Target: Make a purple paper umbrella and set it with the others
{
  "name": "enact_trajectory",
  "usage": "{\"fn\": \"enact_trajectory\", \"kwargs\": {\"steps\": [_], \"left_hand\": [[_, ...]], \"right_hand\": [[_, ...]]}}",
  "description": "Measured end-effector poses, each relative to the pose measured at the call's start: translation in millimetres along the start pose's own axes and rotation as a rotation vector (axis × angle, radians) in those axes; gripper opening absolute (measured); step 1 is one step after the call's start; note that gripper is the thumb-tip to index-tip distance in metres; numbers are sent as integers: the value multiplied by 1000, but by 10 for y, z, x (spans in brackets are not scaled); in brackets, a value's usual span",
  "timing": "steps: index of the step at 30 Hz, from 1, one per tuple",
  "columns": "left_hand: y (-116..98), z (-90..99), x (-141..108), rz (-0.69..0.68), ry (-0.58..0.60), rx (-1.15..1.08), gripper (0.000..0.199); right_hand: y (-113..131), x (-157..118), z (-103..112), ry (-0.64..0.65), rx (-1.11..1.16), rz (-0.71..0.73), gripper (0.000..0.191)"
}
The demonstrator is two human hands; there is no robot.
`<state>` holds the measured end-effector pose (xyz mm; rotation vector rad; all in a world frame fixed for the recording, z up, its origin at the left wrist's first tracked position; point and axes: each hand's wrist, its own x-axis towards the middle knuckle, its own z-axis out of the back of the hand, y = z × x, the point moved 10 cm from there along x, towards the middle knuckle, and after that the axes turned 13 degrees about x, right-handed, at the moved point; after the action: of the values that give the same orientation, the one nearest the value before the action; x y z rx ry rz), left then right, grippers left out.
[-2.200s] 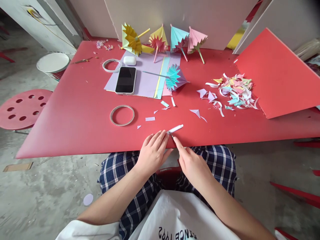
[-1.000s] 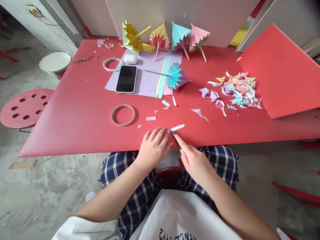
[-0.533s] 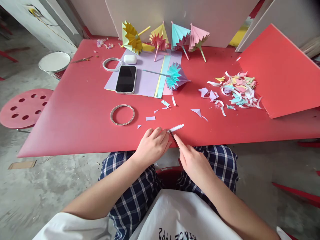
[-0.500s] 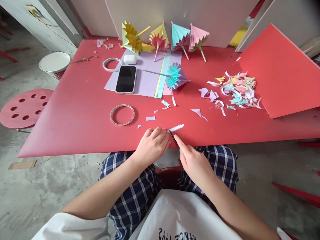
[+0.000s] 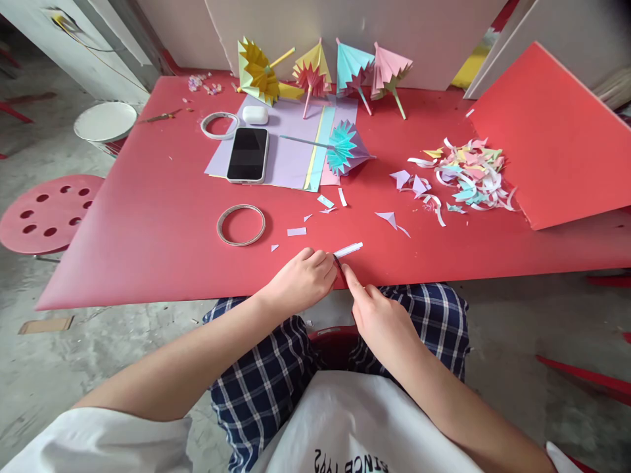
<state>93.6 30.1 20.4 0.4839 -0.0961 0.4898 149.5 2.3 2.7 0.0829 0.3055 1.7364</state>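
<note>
At the table's front edge, my left hand (image 5: pixel 304 281) is closed, its knuckles up. Whatever its fingers pinch is hidden beneath them. My right hand (image 5: pixel 383 320) grips a thin dark tool (image 5: pixel 339 264), with the index finger stretched along it. The tool's tip meets my left fingertips; its exact kind is not clear. Just beyond the fingers lies a narrow white paper strip (image 5: pixel 348 250). Small lilac paper scraps (image 5: pixel 296 232) and a roll of tape (image 5: pixel 241 225) rest farther off. A folded paper umbrella (image 5: pixel 345 148), turquoise and lilac, lies on its side.
Several paper umbrellas (image 5: pixel 355 60) stand along the back wall. A phone (image 5: pixel 248 155), a white case (image 5: pixel 255 115) and another tape roll (image 5: pixel 219 126) sit on or beside coloured paper sheets (image 5: pixel 290 161). Paper cuttings (image 5: pixel 476 172) pile up near a red board (image 5: pixel 566 141) at right.
My left hand has turned slightly, and its forearm has swung outward to the left. The dark tool shows less of its length. Objects on the table stay where they were.
</note>
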Motion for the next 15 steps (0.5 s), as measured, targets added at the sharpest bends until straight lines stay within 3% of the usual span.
{"fn": "enact_trajectory", "kwargs": {"steps": [15], "left_hand": [[35,-24,-1,49,78,-33,24]], "right_hand": [[-13,-118,-16,22,-39,-3,60]]}}
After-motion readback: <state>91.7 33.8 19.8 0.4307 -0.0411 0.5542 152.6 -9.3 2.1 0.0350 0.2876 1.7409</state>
